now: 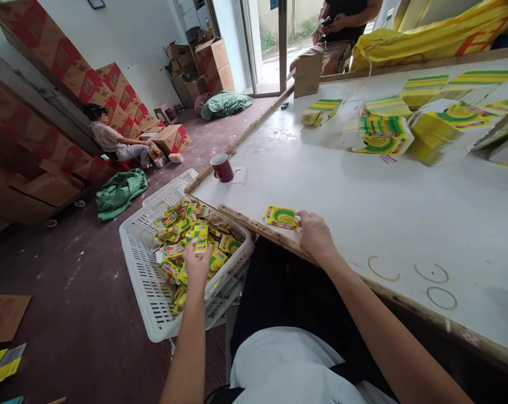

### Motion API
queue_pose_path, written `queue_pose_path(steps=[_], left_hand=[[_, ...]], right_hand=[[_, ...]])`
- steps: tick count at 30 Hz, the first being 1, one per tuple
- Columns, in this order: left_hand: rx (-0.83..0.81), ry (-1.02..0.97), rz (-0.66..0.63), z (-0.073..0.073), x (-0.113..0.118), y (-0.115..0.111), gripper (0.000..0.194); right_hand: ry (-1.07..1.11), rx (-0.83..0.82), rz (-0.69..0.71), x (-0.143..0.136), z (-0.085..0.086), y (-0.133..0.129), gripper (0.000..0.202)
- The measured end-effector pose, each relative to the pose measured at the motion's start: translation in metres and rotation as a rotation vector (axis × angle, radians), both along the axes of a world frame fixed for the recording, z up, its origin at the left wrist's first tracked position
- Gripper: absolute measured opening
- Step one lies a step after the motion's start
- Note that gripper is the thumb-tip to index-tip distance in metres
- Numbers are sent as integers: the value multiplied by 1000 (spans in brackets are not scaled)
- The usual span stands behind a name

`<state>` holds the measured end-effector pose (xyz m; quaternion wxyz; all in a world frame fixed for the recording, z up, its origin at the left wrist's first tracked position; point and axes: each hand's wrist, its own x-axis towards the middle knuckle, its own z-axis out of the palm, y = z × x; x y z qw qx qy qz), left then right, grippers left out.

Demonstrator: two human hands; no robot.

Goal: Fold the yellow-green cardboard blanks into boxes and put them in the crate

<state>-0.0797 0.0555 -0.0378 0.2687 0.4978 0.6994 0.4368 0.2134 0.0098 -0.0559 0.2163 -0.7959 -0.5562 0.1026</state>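
Note:
My left hand [198, 262] is over the white plastic basket [133, 264], its fingers and thumb on either side of a small yellow-and-green carton [200, 238]. Below and around that carton lies a heap of similar small cartons [172, 233], filling much of the basket. On the white table, close to its wooden front edge, my right hand [316, 234] grips the right end of another flat-lying yellow carton [280, 216]. That carton shows a green ring pattern and red lettering. My right fingertips are partly hidden behind the hand.
A maroon mug [222, 168] stands near the table's left corner. Stacks of yellow printed cartons [384, 134] sit toward the far right. A small cardboard box [308, 73] is at the back edge. One person [119, 140] sits among cartons at left; another [346, 25] is beyond the table.

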Motion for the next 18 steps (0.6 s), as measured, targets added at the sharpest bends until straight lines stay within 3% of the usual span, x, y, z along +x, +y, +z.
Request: queue_pose_path(steps=[4, 10, 15, 18], left_hand=[[-4, -161, -194, -13, 30, -16, 41], [-36, -315, -381, -5, 46, -23, 42], [-104, -432, -463, -6, 51, -37, 43], [-130, -520, -513, -8, 64, -49, 60]], right_hand=[[-17, -20, 20, 1, 4, 2, 42], [68, 0, -5, 4, 8, 15, 29], [265, 151, -48, 5, 7, 3, 40], [435, 294, -35, -3, 10, -15, 43]])
